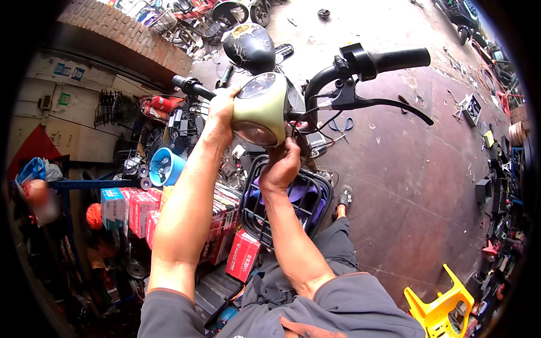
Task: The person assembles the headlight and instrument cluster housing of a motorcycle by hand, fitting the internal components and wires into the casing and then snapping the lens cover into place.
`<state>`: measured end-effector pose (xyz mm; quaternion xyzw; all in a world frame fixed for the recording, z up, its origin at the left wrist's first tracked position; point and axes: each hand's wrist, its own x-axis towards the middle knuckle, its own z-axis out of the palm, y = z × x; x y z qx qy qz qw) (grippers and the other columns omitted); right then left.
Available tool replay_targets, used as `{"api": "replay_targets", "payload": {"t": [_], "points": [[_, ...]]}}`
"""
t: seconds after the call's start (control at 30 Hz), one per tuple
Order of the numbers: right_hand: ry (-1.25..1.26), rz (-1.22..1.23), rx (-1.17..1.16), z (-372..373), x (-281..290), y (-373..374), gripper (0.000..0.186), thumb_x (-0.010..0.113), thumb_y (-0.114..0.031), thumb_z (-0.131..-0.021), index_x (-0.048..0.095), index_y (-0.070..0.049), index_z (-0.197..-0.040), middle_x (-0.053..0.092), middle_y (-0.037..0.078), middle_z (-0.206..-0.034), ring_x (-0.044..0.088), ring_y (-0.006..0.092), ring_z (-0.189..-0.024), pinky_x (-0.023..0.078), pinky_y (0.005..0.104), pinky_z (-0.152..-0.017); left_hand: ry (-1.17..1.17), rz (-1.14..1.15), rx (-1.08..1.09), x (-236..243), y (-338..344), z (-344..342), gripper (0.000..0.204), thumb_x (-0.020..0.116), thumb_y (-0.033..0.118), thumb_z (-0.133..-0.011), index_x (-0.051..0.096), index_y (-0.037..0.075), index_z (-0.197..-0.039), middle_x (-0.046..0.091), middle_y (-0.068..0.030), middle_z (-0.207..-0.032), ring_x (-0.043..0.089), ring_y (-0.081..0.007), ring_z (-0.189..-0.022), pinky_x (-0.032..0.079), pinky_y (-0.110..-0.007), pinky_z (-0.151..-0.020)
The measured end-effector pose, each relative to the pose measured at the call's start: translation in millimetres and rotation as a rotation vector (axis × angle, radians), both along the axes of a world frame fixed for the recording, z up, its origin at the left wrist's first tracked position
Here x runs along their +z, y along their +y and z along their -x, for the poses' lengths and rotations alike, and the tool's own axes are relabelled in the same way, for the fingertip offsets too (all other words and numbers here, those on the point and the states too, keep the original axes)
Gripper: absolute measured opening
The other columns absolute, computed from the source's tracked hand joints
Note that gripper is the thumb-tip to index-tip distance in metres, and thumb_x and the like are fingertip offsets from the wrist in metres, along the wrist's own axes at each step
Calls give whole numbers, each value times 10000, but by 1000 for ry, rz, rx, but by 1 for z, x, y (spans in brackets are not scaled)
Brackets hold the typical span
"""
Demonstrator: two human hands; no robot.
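A person looks down at their own bare forearms, which rise from grey sleeves at the bottom edge. Beside the right knee, on the stained brown floor (417, 186), stands a yellow plastic stool (439, 307). Beneath the arms is a black wire basket (256, 211) with purple cloth inside, and to its left a stack of red and blue boxes (141, 211), with one red box (242, 254) leaning below.

The right hand (282, 164) reaches up under a pale green scooter headlight housing (262, 115), fingers curled closed against its underside and the wires there; what they pinch cannot be made out. The left hand (221, 112) is wrapped around the left side of the same housing, fingers holding its edge. The housing sits at the centre of the handlebar, its round lens facing down toward the viewer.

To the right, the black right handlebar grip (400, 59) and brake lever (389, 104) stick out. Beyond the housing is a black helmet (249, 48). Farther left, a curved brick wall (124, 34).
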<state>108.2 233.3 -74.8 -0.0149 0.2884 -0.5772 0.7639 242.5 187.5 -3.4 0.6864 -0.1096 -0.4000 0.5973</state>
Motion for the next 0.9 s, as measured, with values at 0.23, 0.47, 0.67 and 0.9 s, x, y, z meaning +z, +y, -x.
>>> {"api": "replay_targets", "payload": {"t": [0.23, 0.47, 0.67, 0.9], "points": [[517, 384, 143, 32, -5, 17, 343, 552, -176, -1020, 609, 10, -1302, 659, 52, -1164, 620, 117, -973, 496, 242, -855, -76, -20, 24, 18, -2, 15, 239, 581, 273, -968, 636, 41, -978, 653, -77, -850, 628, -190, -712, 527, -355, -664], [582, 300, 145, 39, 1, 30, 328, 667, -148, -963, 632, 30, -1236, 704, 49, -1004, 628, 91, -888, 495, 217, -806, -106, -7, -15, 18, 17, 13, 321, 519, 313, -1024, 658, 35, -1105, 698, -58, -955, 669, -146, -768, 545, -303, -709], [388, 195, 65, 29, -7, 23, 222, 693, -120, -939, 660, 38, -1092, 700, 55, -940, 640, 96, -832, 522, 230, -765, -134, 199, -26, 23, 45, 39, 327, 485, 231, -1030, 647, -21, -1160, 686, -101, -1052, 639, -162, -949, 501, -301, -848], [469, 195, 106, 41, 6, 15, 139, 686, -64, -931, 681, 44, -1019, 688, 33, -879, 615, 81, -768, 505, 219, -715, -300, 339, 106, -16, 82, 75, 340, 535, 176, -1033, 591, -11, -1311, 682, -90, -1137, 654, -149, -959, 536, -292, -858]]}}
